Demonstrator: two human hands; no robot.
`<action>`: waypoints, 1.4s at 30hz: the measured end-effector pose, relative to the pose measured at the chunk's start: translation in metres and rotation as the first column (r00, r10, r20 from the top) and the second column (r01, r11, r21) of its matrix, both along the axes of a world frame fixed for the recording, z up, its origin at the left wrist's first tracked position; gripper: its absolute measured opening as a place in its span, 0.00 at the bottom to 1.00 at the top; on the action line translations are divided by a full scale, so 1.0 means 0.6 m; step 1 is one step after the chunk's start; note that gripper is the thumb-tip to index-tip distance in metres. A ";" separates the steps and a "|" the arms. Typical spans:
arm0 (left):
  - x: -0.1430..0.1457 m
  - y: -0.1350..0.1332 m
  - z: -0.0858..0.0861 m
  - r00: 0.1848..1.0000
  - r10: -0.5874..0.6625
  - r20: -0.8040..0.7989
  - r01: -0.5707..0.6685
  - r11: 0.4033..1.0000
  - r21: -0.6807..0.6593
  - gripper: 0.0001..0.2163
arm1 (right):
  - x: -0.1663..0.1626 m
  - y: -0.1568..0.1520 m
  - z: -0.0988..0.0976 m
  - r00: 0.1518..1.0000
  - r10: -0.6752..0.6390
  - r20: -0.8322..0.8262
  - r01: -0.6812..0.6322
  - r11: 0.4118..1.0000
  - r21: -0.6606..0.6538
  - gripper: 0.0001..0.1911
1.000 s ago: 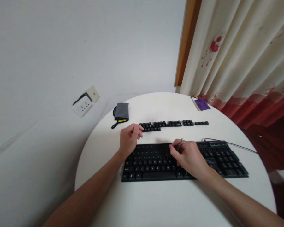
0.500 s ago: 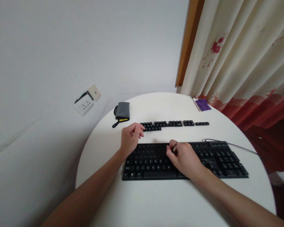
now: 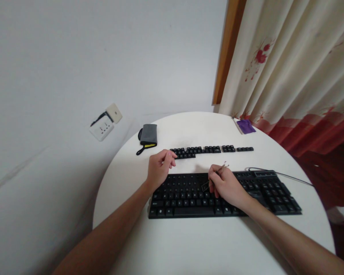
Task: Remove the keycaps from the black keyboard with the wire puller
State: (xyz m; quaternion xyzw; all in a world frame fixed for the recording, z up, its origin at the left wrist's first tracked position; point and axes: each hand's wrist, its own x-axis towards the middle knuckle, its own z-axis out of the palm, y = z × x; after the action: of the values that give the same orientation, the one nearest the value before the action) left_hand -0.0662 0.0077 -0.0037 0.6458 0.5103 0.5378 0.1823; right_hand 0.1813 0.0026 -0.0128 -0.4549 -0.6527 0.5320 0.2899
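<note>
A black keyboard [image 3: 189, 198] lies on the round white table [image 3: 206, 244], with its upper key rows stripped bare. My right hand [image 3: 227, 185] is closed on a thin wire keycap puller [image 3: 216, 175], whose lower end sits over the keys near the keyboard's middle. My left hand [image 3: 159, 170] rests at the keyboard's upper left corner with its fingers loosely curled, fingertips close to a row of removed black keycaps [image 3: 206, 150] laid out behind the keyboard. I cannot see anything in the left hand.
A grey pouch with a yellow edge [image 3: 147, 136] lies at the table's back left. A purple cloth [image 3: 245, 126] sits at the back right by the curtain [image 3: 298, 72]. The keyboard cable [image 3: 292, 177] runs off right. A wall socket [image 3: 102, 128] is on the left wall.
My right hand has lifted and tilted the puller, its tip now over the middle keys. My left hand has stayed put by the loose keycaps.
</note>
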 end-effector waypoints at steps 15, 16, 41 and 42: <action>0.001 0.002 0.001 0.999 -0.023 -0.035 0.022 1.000 -0.022 0.16 | -0.017 -0.027 0.012 0.931 -0.079 0.357 -0.068 0.922 0.382 0.13; 0.000 0.002 0.001 0.999 -0.022 -0.032 0.022 1.000 -0.022 0.16 | -0.014 -0.022 0.010 0.956 -0.057 0.287 -0.044 0.942 0.334 0.14; 0.022 -0.012 0.015 0.944 -0.329 0.011 0.319 0.907 -0.275 0.10 | -0.002 -0.020 0.032 0.974 -0.076 -0.214 0.129 0.961 0.244 0.15; 0.027 -0.016 0.017 0.926 -0.376 0.037 0.369 0.875 -0.313 0.11 | -0.003 -0.022 0.033 0.977 -0.069 -0.204 0.125 0.954 0.273 0.14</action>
State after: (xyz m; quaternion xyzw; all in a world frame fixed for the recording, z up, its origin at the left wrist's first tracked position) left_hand -0.0502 -0.0019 0.0067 0.7012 0.4577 0.3966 0.3762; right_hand 0.1793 -0.0105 0.0069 -0.3867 -0.6682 0.4589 0.4398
